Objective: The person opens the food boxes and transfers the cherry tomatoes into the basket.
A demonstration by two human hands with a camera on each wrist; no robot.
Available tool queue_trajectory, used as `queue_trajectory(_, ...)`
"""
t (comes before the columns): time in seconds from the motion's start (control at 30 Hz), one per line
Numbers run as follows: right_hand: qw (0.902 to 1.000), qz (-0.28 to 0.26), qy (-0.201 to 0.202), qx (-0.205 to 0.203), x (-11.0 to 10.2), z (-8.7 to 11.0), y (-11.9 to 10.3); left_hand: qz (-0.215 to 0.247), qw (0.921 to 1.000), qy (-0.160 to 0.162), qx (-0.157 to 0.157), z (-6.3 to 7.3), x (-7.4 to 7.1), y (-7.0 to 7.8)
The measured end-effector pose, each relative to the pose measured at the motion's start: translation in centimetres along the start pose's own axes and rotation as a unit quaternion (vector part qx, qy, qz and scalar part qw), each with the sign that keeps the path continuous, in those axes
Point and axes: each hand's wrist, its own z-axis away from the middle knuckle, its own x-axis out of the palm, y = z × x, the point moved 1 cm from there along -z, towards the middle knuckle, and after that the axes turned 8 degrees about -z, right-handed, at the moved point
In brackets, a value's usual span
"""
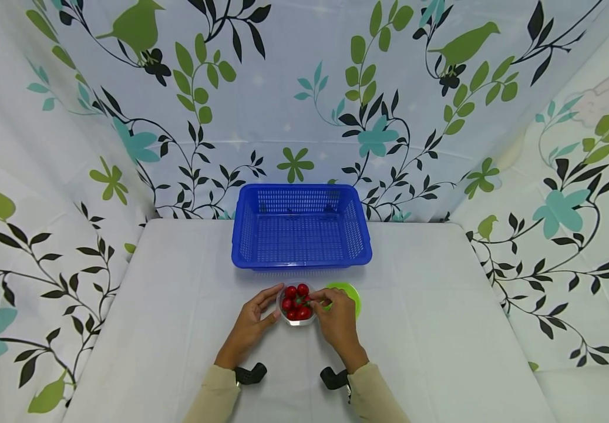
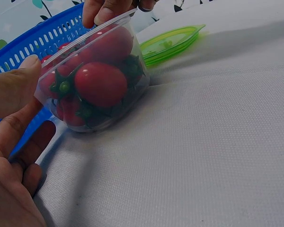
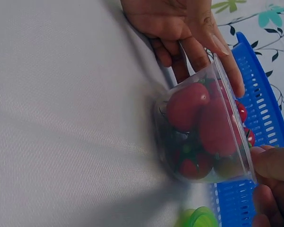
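A clear plastic tub full of red cherry tomatoes with green stalks stands on the white cloth. At its left side, my left hand touches the wall and rim with thumb and forefinger spread; the other fingers hang loosely below, as the right wrist view shows. My right hand reaches over the opposite rim and pinches a tomato at the top between thumb and forefinger. The right thumb lies close over the tub's rim. Part of that tomato is hidden by the fingers.
A bright green round lid lies on the cloth right of the tub, partly under my right hand in the head view. Behind the tub stands a blue perforated plastic basket. A patterned curtain hangs behind the table.
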Motion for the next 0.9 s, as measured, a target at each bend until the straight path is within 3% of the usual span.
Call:
queue_trajectory(0.33,0.9995,0.030,0.003,-0.004,0.0,-0.1,-0.4,-0.003,1.0000,0.000,-0.002,0.0,0.0,0.0)
queue_trajectory(0.9,0.9995,0.011,-0.026,-0.011,-0.7,-0.6,-1.4,-0.004,1.0000,-0.002,0.001,0.0,-0.1,0.1)
